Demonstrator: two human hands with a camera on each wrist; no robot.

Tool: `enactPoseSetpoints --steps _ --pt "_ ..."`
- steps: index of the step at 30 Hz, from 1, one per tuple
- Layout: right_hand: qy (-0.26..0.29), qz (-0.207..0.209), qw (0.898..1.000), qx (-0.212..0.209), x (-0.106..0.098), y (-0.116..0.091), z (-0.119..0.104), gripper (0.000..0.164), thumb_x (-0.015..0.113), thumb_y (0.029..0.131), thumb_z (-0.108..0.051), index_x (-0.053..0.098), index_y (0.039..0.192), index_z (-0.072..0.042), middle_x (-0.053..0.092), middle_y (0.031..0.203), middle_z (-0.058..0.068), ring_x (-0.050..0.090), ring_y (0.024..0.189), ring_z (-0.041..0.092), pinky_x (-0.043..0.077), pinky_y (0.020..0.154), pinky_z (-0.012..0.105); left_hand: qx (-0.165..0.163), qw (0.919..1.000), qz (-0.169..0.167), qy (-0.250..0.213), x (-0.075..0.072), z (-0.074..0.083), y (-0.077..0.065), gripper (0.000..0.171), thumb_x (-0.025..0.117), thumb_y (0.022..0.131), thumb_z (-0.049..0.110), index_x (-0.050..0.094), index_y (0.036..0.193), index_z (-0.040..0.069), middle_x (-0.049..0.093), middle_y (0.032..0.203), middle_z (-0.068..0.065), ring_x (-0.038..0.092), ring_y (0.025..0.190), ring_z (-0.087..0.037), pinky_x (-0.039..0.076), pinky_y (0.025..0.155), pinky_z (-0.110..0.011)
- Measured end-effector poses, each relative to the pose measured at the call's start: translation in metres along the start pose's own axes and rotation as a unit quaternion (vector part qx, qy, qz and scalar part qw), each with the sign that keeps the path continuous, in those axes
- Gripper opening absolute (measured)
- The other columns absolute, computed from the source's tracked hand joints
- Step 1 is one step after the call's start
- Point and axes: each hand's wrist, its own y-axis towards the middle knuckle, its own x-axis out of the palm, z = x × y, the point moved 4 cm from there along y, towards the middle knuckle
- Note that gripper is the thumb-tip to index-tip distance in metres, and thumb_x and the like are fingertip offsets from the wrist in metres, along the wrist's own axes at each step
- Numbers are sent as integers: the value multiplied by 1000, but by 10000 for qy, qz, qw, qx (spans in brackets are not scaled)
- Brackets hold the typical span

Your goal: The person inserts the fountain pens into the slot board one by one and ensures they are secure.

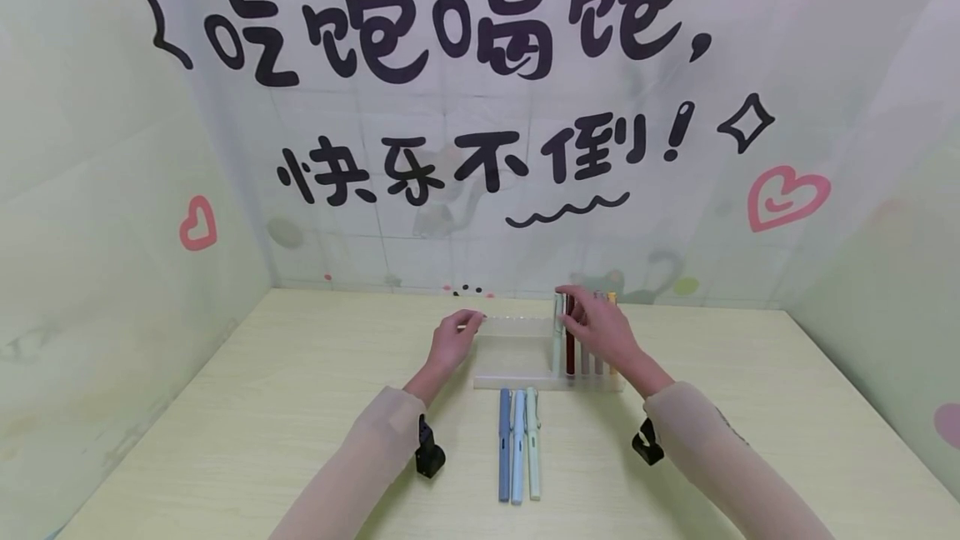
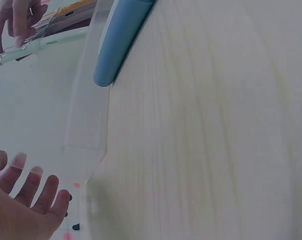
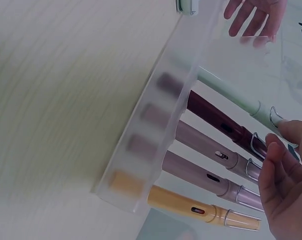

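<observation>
My right hand pinches the top of a mint-green pen, which leans in a clear frosted pen rack. Beside that pen stand a dark red pen, two mauve pens and a yellow pen, all with their lower ends behind the rack's front lip. My left hand is at the rack's upper left corner, its fingers fairly straight and spread. In the left wrist view, some of its fingertips show pale through the clear panel.
In front of the rack, three pens lie side by side on the wooden table: a dark blue pen, a light blue pen and a pale green pen. A printed curtain hangs behind the table and along both sides.
</observation>
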Motion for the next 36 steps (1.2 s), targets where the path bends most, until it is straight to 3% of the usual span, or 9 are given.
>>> enactPoseSetpoints --steps 7,30,36 --pt "-154 -426 9986 271 5 0 7 49 63 85 -13 46 131 -9 48 64 -4 43 57 13 36 44 27 51 10000 -11 30 -1 1 0 29 48 95 22 62 107 1 61 103 -15 56 94 -26 48 78 -36" --pt "-99 -680 9958 602 9 5 9 53 61 87 -17 41 136 -10 40 55 -2 31 48 13 23 41 25 26 10000 -14 -40 0 0 1 28 48 95 22 63 107 1 61 103 -17 55 94 -25 48 78 -36" --pt "-101 -646 9965 514 8 4 9 55 61 87 -16 40 137 -9 40 54 -3 32 48 12 25 41 24 0 10000 -11 -10 0 0 1 28 48 95 22 63 107 1 61 103 -16 55 95 -25 47 79 -36"
